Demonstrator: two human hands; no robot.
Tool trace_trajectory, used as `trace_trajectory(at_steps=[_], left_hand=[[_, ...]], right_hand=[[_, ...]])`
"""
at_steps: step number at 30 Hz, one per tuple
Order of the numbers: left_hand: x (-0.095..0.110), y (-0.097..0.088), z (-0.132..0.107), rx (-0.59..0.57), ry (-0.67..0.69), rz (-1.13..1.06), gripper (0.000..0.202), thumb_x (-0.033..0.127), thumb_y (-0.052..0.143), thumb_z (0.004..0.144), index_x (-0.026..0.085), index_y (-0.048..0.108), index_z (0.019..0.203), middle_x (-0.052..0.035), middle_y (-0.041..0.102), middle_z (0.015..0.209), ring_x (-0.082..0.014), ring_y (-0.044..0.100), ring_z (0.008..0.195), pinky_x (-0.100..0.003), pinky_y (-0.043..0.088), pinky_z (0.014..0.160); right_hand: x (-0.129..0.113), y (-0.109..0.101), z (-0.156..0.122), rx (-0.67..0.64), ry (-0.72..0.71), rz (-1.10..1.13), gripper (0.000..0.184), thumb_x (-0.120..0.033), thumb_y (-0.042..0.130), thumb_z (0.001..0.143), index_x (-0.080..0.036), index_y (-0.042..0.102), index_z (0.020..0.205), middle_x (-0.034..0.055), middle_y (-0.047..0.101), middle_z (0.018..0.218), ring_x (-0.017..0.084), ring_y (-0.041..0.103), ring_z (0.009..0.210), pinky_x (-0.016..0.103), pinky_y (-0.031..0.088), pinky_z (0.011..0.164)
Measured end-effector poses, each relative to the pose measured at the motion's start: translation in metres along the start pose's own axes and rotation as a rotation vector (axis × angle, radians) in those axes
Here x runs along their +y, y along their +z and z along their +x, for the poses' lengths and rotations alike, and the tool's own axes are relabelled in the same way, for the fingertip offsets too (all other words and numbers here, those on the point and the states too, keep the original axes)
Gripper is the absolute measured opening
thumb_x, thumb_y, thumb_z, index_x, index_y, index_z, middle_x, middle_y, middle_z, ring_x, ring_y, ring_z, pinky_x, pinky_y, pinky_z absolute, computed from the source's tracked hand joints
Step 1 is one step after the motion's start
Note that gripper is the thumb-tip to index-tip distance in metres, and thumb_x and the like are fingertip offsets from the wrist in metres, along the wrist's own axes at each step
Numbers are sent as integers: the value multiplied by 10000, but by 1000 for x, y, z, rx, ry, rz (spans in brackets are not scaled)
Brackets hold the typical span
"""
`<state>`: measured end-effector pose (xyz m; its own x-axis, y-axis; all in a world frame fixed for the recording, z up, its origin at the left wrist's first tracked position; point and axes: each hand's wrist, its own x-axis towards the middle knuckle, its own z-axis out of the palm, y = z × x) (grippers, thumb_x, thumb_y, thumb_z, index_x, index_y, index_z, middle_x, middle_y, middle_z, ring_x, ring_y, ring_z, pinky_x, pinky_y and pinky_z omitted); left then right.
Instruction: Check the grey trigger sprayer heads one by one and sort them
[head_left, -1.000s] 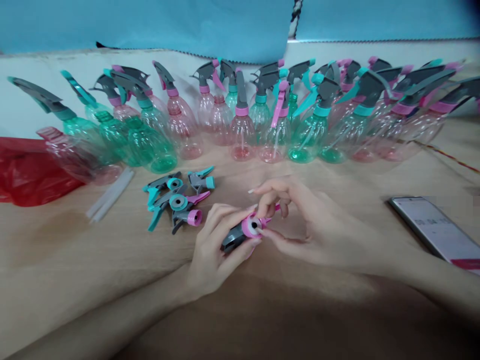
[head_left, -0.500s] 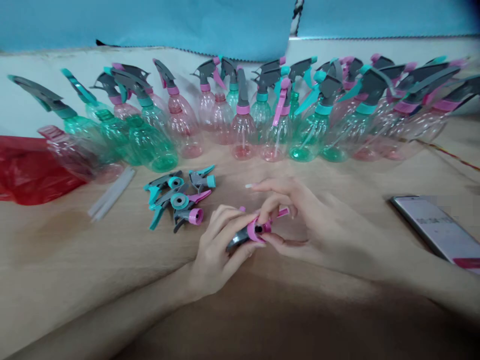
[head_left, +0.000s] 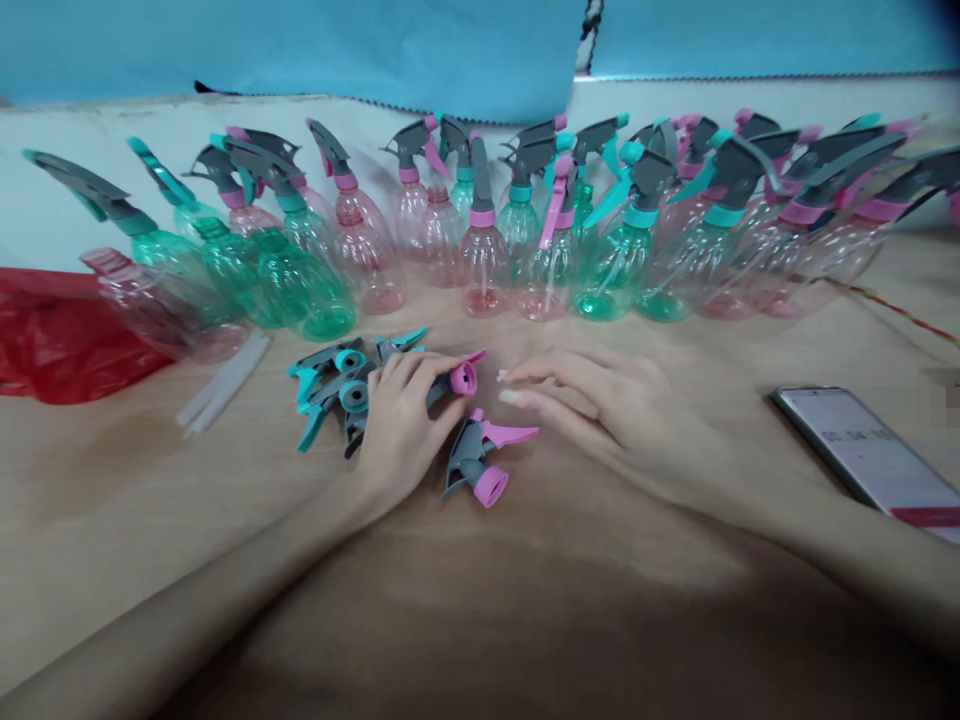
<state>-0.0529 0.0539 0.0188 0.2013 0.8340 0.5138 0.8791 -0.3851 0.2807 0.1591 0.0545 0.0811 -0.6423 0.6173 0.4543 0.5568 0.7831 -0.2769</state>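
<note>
My left hand (head_left: 401, 420) is closed around a grey trigger sprayer head with a pink collar (head_left: 464, 378); the fingers hide much of its body. Just below lies another grey and pink sprayer head (head_left: 480, 462) on the table, its pink trigger pointing right and its collar facing me. My right hand (head_left: 611, 405) hovers to the right with fingers stretched out and thumb a little apart, pale nails at the tips, and I see nothing held in it. Partly behind my left hand, several grey and teal sprayer heads (head_left: 330, 385) lie in a pile.
Pink and green spray bottles (head_left: 484, 275) stand in rows along the back, a few without heads. White tubes (head_left: 223, 385) lie at left beside a red plastic bag (head_left: 71, 340). A phone (head_left: 862, 450) lies at right, with a twisted wire (head_left: 892, 305) behind it.
The sprayer head that both hands held now lies on the table. My left hand has moved up and left onto another pink-collared one. My right hand has drawn slightly back.
</note>
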Motion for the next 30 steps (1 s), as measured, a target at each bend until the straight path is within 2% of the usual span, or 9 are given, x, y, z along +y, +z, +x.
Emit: trace_trajectory(at_steps=[3,6,10,12,13,15,19,25,30], left_hand=[[-4,-3,5,-121,17,91,347,245,574,851,236,559,1198,-68,602,1166,-275,497,1112,-455,332,918],[0,-13,8,-193,75,41,370,274,499,899,244,510,1268,-79,543,1260,-268,464,1172,-468,326,969],[7,-31,6,-424,295,-175,340,356,489,912,256,541,1232,-56,549,1204,-219,490,1137,-379,396,953],[8,-35,2,-567,370,-203,483,434,606,824,286,504,1272,-49,531,1201,-229,483,1124,-378,404,945],[7,-35,0,-606,395,-200,564,451,654,778,287,486,1290,-54,517,1210,-242,470,1128,-388,402,946],[4,-30,-5,-627,440,-177,537,424,678,764,277,522,1256,-65,502,1217,-262,446,1137,-415,392,943],[8,-13,-13,-544,420,-215,276,337,617,835,257,610,1100,-54,538,1149,-237,468,1087,-410,400,918],[27,0,-26,-168,190,-348,263,322,700,765,195,597,970,-45,552,998,-196,520,956,-347,459,824],[28,-1,-28,-72,151,-383,278,309,726,739,206,602,966,-29,564,944,-187,540,899,-337,470,780]], right_hand=[[3,-3,2,-104,37,-37,376,-279,325,970,-196,672,853,29,710,953,167,645,835,264,434,638],[4,-5,1,-205,121,-94,474,-322,259,978,-202,679,794,36,714,830,164,634,700,269,354,532],[6,-10,-1,-314,83,-180,358,-247,308,953,-178,655,896,47,697,765,159,592,617,275,284,497],[7,-13,-1,-359,74,-210,302,-217,343,937,-174,640,966,48,694,761,156,572,588,279,270,496],[7,-15,-2,-388,78,-224,293,-208,351,933,-173,640,969,47,691,746,153,559,566,282,261,491],[8,-16,-2,-451,85,-238,302,-187,348,932,-172,650,926,47,685,714,148,538,537,289,248,484],[6,-17,-3,-517,55,-137,296,-202,386,930,-204,674,861,32,704,770,144,564,593,278,268,497],[2,-11,-8,-413,30,49,177,-249,512,881,-257,684,921,-36,710,826,127,612,693,257,332,576],[1,0,-16,-360,14,84,212,-220,483,892,-229,687,948,-11,725,867,124,631,676,254,346,561]])
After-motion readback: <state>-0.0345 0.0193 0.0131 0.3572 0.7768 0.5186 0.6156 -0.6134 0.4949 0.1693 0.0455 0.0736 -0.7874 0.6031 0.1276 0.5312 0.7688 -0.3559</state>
